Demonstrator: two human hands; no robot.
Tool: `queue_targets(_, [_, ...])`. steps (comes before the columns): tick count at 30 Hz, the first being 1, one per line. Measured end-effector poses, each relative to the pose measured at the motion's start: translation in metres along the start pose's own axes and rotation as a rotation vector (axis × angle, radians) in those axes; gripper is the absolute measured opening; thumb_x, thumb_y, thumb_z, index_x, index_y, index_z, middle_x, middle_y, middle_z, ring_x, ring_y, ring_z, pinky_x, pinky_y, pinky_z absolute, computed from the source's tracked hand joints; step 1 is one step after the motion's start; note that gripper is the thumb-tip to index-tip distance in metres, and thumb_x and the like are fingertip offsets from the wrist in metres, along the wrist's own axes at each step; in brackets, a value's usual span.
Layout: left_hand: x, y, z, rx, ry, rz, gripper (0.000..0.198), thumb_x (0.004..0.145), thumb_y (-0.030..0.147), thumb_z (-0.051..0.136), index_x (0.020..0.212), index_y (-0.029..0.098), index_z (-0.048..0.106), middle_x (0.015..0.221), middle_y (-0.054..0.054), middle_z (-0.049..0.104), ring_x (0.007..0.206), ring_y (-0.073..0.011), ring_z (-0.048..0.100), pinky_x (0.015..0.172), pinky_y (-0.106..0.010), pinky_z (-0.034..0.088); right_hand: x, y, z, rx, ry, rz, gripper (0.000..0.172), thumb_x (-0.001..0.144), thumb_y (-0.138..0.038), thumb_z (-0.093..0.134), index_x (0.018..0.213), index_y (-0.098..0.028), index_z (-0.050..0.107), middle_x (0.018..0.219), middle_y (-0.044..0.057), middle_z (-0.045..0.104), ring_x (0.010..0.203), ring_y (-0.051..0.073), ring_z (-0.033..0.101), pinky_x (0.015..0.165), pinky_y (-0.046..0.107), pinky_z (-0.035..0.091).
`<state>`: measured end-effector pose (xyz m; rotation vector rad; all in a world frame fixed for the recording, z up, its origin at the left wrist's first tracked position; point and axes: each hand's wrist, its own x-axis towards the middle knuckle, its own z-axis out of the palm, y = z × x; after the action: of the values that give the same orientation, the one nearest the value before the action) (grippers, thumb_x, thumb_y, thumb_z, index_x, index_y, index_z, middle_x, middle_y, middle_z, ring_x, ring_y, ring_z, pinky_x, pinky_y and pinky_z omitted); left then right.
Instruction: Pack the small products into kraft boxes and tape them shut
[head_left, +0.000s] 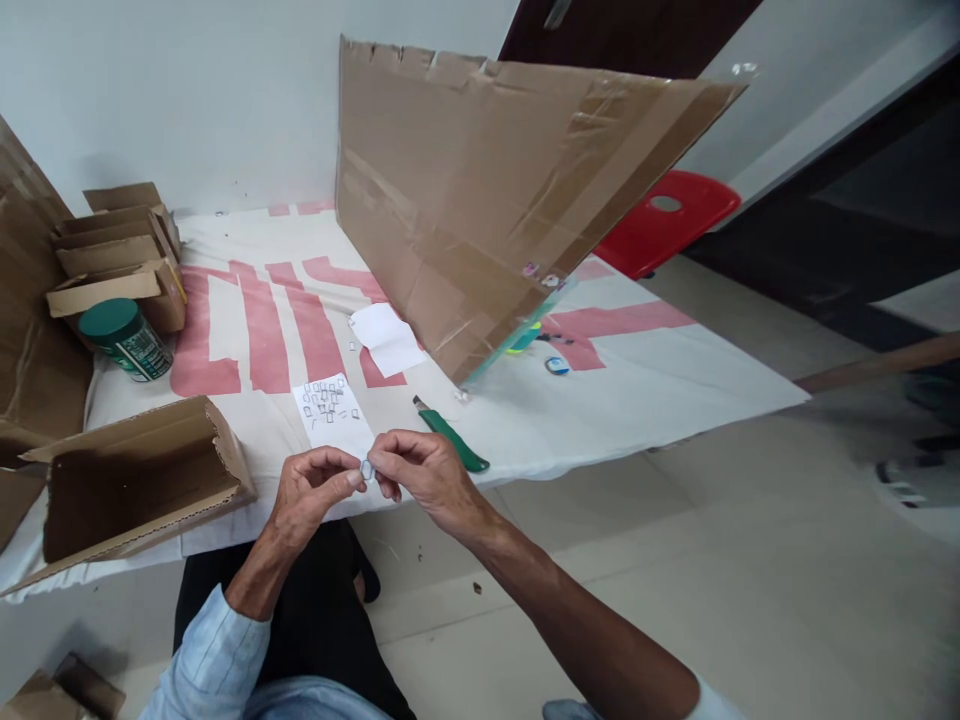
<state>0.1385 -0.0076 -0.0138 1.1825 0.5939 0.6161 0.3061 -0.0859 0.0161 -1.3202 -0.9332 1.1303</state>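
My left hand and my right hand meet at the table's front edge. Between their fingertips they pinch a small pale piece with a dark outline, too small to name. Just beyond lies a white sheet bearing several small dark-outlined squares; whether these are drawn or loose, I cannot tell. A green utility knife rests right beside my right hand. Farther back is a creased blank white paper.
An open cardboard box stands at the left front, with a green-lidded canister and smaller cartons behind. A large cardboard panel leans over the table's middle. A tape roll lies right of it, near a red chair.
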Motion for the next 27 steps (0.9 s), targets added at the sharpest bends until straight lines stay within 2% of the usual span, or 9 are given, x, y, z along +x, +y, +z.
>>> queue_targets(3, [0.0005, 0.0035, 0.0028, 0.014, 0.012, 0.026, 0.040, 0.073, 0.053, 0.092, 0.077, 0.015, 0.079, 0.071, -0.005, 0.074, 0.069, -0.0167, 0.064, 0.069, -0.029, 0.050, -0.0006, 0.0012, 0.0011, -0.021, -0.020, -0.010, 0.033, 0.079, -0.048, 0.079, 0.064, -0.020, 0.067, 0.052, -0.003, 0.060, 0.047, 0.010, 0.051, 0.047, 0.024, 0.042])
queue_targets(5, [0.0009, 0.0028, 0.0041, -0.002, 0.018, 0.035, 0.038, 0.077, 0.052, 0.089, 0.072, 0.016, 0.077, 0.069, -0.004, 0.071, 0.067, -0.0158, 0.062, 0.069, -0.029, 0.049, -0.0015, 0.0025, 0.0008, -0.012, -0.010, -0.023, 0.030, 0.080, -0.048, 0.078, 0.073, -0.020, 0.072, 0.056, -0.002, 0.062, 0.048, 0.011, 0.053, 0.047, 0.024, 0.043])
queue_targets(8, [0.0010, -0.0001, 0.0049, -0.062, 0.026, 0.038, 0.033, 0.081, 0.047, 0.087, 0.073, 0.016, 0.077, 0.071, -0.003, 0.071, 0.067, -0.0146, 0.061, 0.070, -0.028, 0.049, -0.0038, 0.0042, -0.0008, 0.026, 0.008, -0.030, 0.030, 0.080, -0.049, 0.080, 0.081, -0.020, 0.074, 0.061, -0.001, 0.065, 0.049, 0.011, 0.055, 0.048, 0.025, 0.046])
queue_targets(13, [0.0004, -0.0009, 0.0061, -0.109, 0.029, 0.056, 0.029, 0.083, 0.043, 0.086, 0.073, 0.017, 0.077, 0.071, -0.002, 0.068, 0.066, -0.0135, 0.059, 0.070, -0.028, 0.048, -0.0077, 0.0064, -0.0002, 0.060, -0.102, 0.003, 0.032, 0.079, -0.049, 0.082, 0.073, -0.019, 0.071, 0.064, 0.000, 0.068, 0.051, 0.011, 0.056, 0.051, 0.026, 0.050])
queue_targets(23, [-0.0003, -0.0017, 0.0051, -0.109, 0.037, 0.021, 0.037, 0.082, 0.049, 0.085, 0.071, 0.016, 0.073, 0.071, -0.002, 0.066, 0.066, -0.0137, 0.060, 0.071, -0.029, 0.050, -0.0073, 0.0084, 0.0018, 0.057, -0.106, 0.019, 0.030, 0.081, -0.046, 0.080, 0.071, -0.019, 0.070, 0.061, 0.000, 0.067, 0.052, 0.012, 0.058, 0.053, 0.026, 0.051])
queue_targets(27, [0.0002, -0.0026, 0.0078, -0.100, 0.103, 0.005, 0.037, 0.077, 0.049, 0.089, 0.087, 0.018, 0.072, 0.078, -0.001, 0.069, 0.064, -0.0134, 0.062, 0.066, -0.028, 0.051, -0.0073, 0.0090, 0.0018, 0.058, -0.113, 0.006, 0.035, 0.082, -0.052, 0.080, 0.072, -0.020, 0.069, 0.063, 0.000, 0.068, 0.053, 0.012, 0.059, 0.054, 0.027, 0.052])
